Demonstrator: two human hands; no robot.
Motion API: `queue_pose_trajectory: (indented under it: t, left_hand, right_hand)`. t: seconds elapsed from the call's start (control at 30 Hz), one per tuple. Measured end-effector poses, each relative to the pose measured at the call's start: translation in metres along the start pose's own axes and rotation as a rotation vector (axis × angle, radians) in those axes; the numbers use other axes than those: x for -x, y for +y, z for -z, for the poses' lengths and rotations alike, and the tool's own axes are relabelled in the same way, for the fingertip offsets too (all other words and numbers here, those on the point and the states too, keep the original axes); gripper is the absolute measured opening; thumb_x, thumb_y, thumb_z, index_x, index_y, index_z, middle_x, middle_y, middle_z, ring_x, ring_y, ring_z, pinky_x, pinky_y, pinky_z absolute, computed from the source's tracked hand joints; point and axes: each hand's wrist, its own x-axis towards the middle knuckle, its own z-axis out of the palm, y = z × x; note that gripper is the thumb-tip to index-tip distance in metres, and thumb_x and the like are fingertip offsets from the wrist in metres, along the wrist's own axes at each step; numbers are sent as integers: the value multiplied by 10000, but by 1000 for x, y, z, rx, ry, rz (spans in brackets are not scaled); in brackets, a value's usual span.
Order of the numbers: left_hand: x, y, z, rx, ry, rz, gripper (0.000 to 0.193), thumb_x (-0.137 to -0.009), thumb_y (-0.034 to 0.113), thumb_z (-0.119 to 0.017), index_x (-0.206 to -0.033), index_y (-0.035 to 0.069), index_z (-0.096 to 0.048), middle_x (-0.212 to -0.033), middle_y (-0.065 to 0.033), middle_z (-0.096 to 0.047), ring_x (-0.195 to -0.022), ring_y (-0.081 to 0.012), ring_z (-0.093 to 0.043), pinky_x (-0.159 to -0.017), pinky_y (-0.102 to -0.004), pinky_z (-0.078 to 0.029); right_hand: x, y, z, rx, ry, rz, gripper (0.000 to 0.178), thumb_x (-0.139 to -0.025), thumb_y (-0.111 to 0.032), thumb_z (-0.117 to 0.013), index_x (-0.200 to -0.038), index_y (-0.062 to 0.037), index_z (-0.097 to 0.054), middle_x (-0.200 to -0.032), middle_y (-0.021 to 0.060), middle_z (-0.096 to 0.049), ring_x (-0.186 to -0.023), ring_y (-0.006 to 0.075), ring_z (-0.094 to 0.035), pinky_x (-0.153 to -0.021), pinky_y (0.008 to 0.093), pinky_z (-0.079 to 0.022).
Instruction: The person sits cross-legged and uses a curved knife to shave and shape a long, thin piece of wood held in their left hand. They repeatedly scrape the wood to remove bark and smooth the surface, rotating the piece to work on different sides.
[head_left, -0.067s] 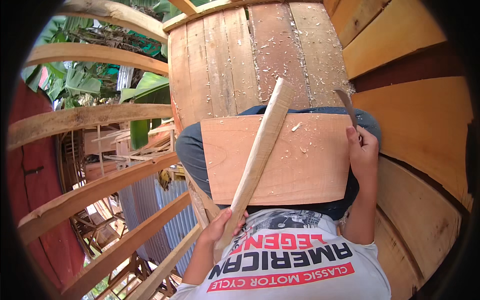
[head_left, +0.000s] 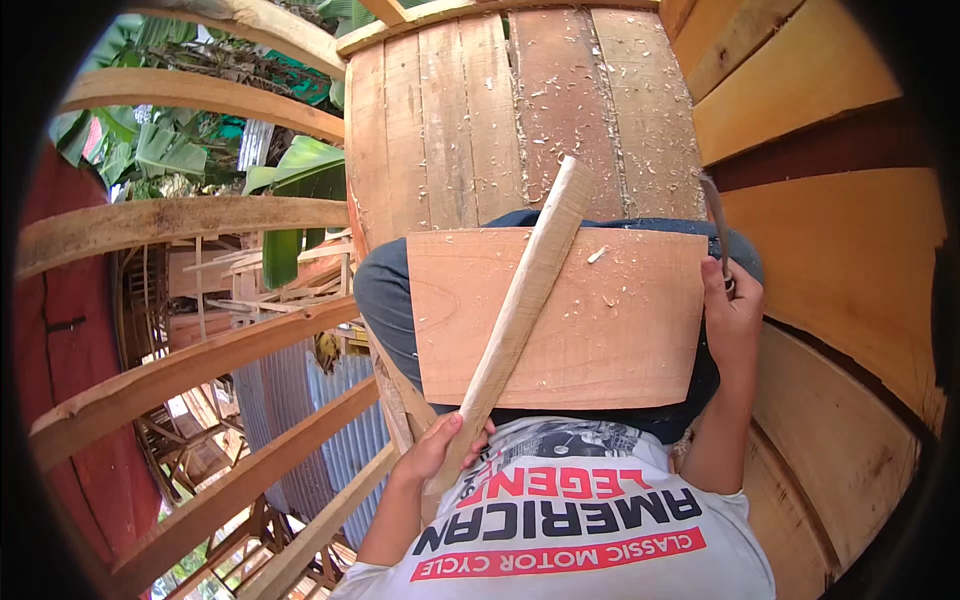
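Observation:
A long pale wooden stick [head_left: 527,290], with flat shaved faces, lies slantwise over a flat wooden board [head_left: 630,330] on my lap. My left hand [head_left: 440,447] is closed around the stick's near end, close to my shirt. The far end of the stick rises past the board's far edge. At the board's right edge my right hand [head_left: 735,295] grips a knife with a dark, slightly curved blade [head_left: 717,215] that points away from me. The knife's handle is mostly hidden in my fingers. The blade is apart from the stick.
Curled wood shavings [head_left: 597,255] are scattered over the board and the plank floor [head_left: 440,130] ahead. On the left runs an open railing of wooden bars [head_left: 190,222], with banana leaves and corrugated metal beyond. A plank wall [head_left: 840,260] stands close on the right.
My right hand and the knife have shifted slightly to the right, and the blade is turned a little more upright. The stick stays on the board in my left hand.

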Motion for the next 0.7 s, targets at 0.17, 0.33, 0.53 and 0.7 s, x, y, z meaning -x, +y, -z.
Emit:
queue_pose_trajectory:
  t: [0.17, 0.33, 0.53, 0.7]
  left_hand:
    - [8, 4, -15, 74, -119, 2, 522, -903, 516, -498, -1018, 7, -500, -676, 21, -404, -526, -71, -365, -464, -214, -327]
    - [5, 30, -39, 62, -161, -44, 307, -799, 205, -705, -925, 72, -459, -668, 45, -414, -527, -38, -374, -452, -205, -296]
    - [-17, 74, -69, -27, -125, -89, 318, -776, 219, -721, -906, 67, -474, -658, 37, -421, -510, -50, -383, -447, -212, -304]
    - [-46, 97, -96, -198, -151, -239, 217, -850, 151, -657, -926, 72, -470, -670, 41, -429, -557, -54, -405, -493, -224, -355]
  right_hand:
    - [13, -13, 8, -91, -114, -27, 331, -880, -237, -650, -687, 4, -529, -553, -63, -330, -539, 35, -290, -462, 245, -220]
    - [34, -7, -2, -100, -308, 11, 266, -868, -185, -662, -711, 7, -567, -549, -68, -327, -532, 38, -280, -452, 242, -217]
    - [52, -45, -21, -91, -390, 198, 259, -822, -138, -683, -666, 21, -550, -491, 4, -379, -464, 64, -378, -426, 266, -305]
    - [51, -48, -26, 223, -325, 403, 189, -710, -122, -680, -625, -8, -555, -518, 168, -499, -467, 321, -545, -447, 369, -403]
